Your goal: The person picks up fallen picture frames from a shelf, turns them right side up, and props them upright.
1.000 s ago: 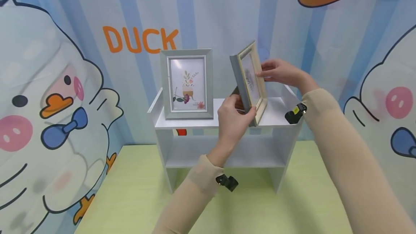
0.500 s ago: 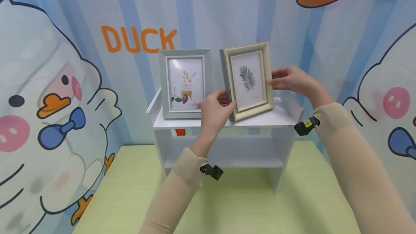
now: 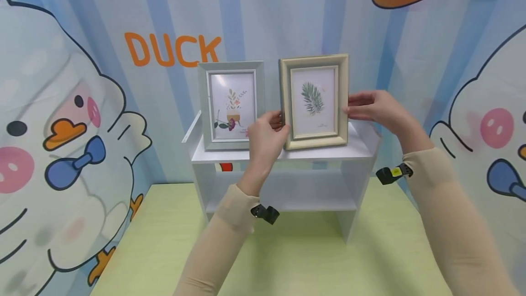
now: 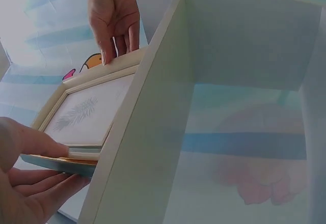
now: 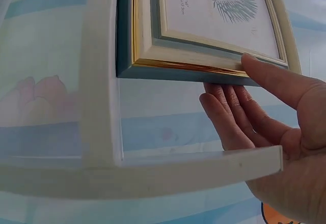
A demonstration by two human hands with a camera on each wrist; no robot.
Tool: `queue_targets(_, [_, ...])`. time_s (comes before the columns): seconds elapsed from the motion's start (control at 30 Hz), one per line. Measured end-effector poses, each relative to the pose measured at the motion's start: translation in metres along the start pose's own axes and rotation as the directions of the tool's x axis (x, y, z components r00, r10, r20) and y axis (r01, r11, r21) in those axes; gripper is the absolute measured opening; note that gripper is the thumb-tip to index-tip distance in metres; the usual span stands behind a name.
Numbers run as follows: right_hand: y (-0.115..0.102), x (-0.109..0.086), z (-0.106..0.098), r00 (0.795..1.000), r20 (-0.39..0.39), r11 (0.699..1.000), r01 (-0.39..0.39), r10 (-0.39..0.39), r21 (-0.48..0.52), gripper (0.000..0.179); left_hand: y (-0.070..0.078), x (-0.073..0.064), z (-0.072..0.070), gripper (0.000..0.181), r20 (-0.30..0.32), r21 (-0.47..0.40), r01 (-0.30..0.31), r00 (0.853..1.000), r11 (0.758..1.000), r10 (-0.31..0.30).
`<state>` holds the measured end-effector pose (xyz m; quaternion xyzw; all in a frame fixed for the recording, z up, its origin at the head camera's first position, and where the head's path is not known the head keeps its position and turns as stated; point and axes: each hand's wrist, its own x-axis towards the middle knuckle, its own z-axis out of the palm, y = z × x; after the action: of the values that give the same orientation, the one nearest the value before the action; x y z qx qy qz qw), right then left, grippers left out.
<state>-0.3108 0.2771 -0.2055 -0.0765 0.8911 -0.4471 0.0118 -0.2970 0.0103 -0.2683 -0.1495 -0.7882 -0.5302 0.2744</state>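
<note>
A cream picture frame [image 3: 314, 143] with a green leaf print stands on the right part of the white shelf's top [image 3: 357, 147], leaning slightly back. My left hand [image 3: 266, 143] pinches its left edge low down, thumb in front and fingers behind. On the opposite edge, my right hand [image 3: 380, 111] pinches about mid-height. The right wrist view shows the right thumb [image 5: 272, 84] on the front, with fingers reaching behind. To the left stands a grey picture frame [image 3: 205, 104] with a potted plant print; my left hand partly covers its lower right corner.
The white shelf unit [image 3: 283, 193] has low side walls on top and a lower board. It stands on a pale green table [image 3: 312, 259]. Behind hangs a blue-striped curtain [image 3: 271, 13] with printed ducks and orange lettering.
The cream frame has turned from nearly edge-on to face forward and become more upright. My left hand has shifted left with its edge; my right hand has moved right and slightly down.
</note>
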Motion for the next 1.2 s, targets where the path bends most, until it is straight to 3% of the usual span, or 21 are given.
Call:
queue_targets(0.4, [0.007, -0.010, 0.009, 0.998, -0.060, 0.992, 0.026, -0.019, 0.120, 0.075, -0.001, 0.001, 0.003, 0.027, -0.037, -0.003, 0.003, 0.999, 1.000, -0.003])
queue_targets(1.03, [0.006, -0.014, 0.014, 0.993, -0.108, 0.999, 0.039, -0.038, 0.006, 0.069, -0.002, 0.001, 0.001, 0.030, -0.054, -0.010, -0.003, 0.999, 1.000, 0.003])
queue_targets(1.1, [0.007, -0.015, 0.014, 0.993, -0.111, 0.999, 0.046, -0.045, 0.014, 0.068, -0.003, 0.000, 0.000, 0.031, -0.056, -0.006, -0.022, 0.998, 1.000, 0.021])
queue_targets(1.2, [0.011, -0.020, 0.012, 0.990, -0.130, 0.998, 0.067, -0.064, 0.021, 0.065, -0.007, -0.005, -0.007, 0.030, -0.091, 0.009, -0.098, 0.991, 0.995, 0.098])
